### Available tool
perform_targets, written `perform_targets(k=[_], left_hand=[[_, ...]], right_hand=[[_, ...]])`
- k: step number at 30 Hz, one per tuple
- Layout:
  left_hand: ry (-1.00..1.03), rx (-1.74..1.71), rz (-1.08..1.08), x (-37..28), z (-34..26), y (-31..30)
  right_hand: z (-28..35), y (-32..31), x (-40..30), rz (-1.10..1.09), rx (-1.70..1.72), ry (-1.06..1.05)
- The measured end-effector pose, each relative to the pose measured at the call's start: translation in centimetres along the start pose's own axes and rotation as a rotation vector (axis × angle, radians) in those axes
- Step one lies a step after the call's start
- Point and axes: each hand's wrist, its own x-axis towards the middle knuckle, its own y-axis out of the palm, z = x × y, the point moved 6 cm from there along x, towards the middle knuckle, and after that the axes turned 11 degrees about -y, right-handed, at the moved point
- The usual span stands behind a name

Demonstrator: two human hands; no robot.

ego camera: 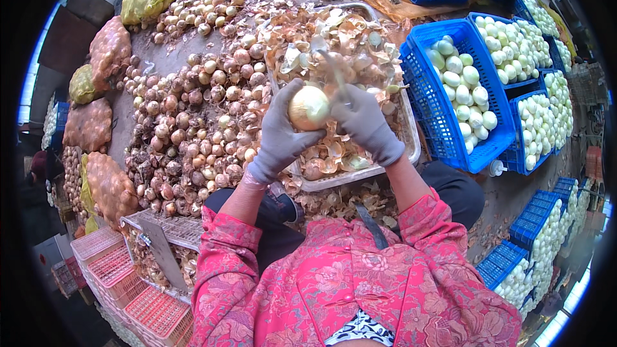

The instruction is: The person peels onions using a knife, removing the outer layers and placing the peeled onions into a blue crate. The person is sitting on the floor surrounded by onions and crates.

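Note:
My left hand point(284, 130), in a grey glove, holds a large yellowish onion point(309, 108) over a white plastic crate point(318, 182) filled with loose onion skins point(332, 149). My right hand point(364, 118), gloved too, is closed around a knife point(335, 70) whose blade points up and away and is blurred. The fingers of my right hand are at the onion's right side. Whether the blade touches the onion I cannot tell. Right of the crate, a blue plastic basket point(422, 91) holds peeled white onions point(462, 91).
Unpeeled onions point(193, 125) lie heaped on the floor at left, with full mesh sacks point(108, 185) beyond. More blue baskets point(530, 140) of peeled onions stand at right. Pink crates point(159, 311) are at lower left. A dark strap-like thing point(371, 226) lies against my jacket.

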Motion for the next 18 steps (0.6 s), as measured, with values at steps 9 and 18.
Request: perform_targets(k=[9, 18], left_hand=[[-0.253, -0.322, 0.102, 0.1, 0.1, -0.1], [-0.345, -0.611, 0.178, 0.1, -1.2, -0.4]], right_hand=[[0.3, 0.0, -1.2, -0.033, 0.609, 0.385], [-7.4, -2.7, -1.9, 0.059, -0.550, 0.154]])
